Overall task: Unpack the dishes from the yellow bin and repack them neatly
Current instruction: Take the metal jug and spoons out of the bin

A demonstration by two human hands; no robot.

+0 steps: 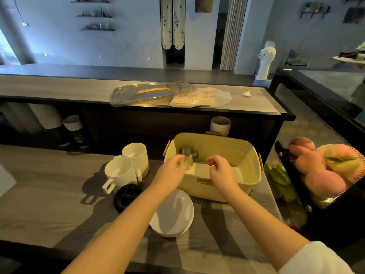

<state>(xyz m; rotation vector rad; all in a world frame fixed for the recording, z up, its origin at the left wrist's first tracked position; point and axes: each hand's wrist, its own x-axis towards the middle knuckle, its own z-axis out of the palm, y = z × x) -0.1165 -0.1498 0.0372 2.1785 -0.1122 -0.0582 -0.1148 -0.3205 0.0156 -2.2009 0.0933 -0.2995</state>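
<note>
The yellow bin [248, 153] stands on the wooden counter, with something white and flat lying on its floor. My left hand [171, 169] grips a small steel pitcher [187, 156] over the bin's left near corner. My right hand [220, 171] hovers over the bin's near wall, fingers curled, pinching a small white thing I cannot identify. Left of the bin stand white cups [120, 172], one stack [136, 153] behind. A stack of white plates [173, 212] lies in front of the bin, under my left forearm. A black round lid [126, 196] lies beside the plates.
A raised shelf behind holds a clear tray lid [150, 93] and a plastic bag [201, 98]. A ribbed white cup [220, 125] stands behind the bin. Peaches [316, 167] and green vegetables [280, 178] sit at the right.
</note>
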